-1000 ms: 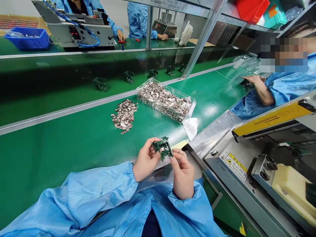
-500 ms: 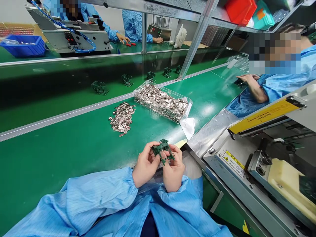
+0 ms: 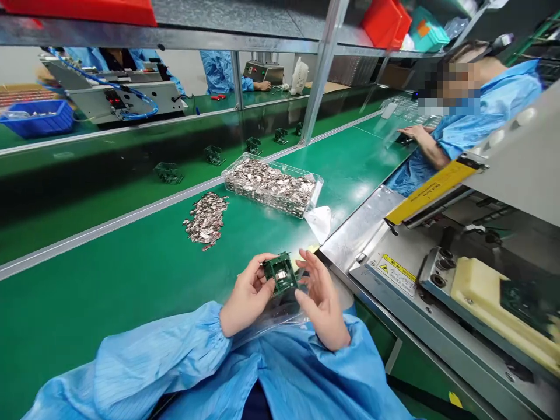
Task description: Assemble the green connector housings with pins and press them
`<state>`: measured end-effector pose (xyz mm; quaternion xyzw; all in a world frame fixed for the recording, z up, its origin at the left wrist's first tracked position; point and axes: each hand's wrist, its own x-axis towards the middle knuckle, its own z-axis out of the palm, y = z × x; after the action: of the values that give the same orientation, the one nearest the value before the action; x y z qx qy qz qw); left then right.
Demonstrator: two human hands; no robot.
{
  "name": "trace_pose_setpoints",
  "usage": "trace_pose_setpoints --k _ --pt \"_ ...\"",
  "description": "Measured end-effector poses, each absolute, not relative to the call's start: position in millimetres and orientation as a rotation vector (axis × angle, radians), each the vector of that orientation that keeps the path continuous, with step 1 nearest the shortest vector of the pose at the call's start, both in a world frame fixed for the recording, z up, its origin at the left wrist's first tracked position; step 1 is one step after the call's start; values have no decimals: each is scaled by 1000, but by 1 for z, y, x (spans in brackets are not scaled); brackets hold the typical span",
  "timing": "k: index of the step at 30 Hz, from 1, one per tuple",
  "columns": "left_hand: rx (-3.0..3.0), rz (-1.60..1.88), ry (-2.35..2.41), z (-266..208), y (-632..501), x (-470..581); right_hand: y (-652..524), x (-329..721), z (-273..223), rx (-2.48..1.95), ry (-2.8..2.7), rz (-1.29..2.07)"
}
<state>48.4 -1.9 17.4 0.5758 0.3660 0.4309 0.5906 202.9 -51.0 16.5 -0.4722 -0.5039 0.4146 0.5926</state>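
A green circuit-board assembly, boxy with an opening that shows a silvery part inside, is pinched by my left hand between thumb and fingers. Beside its right side, my right hand has its thumb and fingers apart and curved, with nothing seen in it. Whether a right fingertip still touches the board edge I cannot tell. Beyond my hands lie a loose pile of small silvery metal pieces and a clear plastic tray full of the same pieces.
Several similar green assemblies stand along the conveyor beyond the metal rail. White paper lies by the tray. To my right is a machine with a yellow label bar and cream block. A co-worker sits at the far right.
My right hand has let go of the assembly and spread its fingers to the right. The assembly has turned in my left hand, showing its inside. The camera view has shifted.
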Motion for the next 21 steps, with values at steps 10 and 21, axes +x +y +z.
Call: trace_pose_setpoints --k 10,21 --pt "1979 291 38 98 3 155 -193 325 55 -1228 -1017 548" --pt "2138 398 69 122 -6 382 -253 451 77 -1360 -499 -246"
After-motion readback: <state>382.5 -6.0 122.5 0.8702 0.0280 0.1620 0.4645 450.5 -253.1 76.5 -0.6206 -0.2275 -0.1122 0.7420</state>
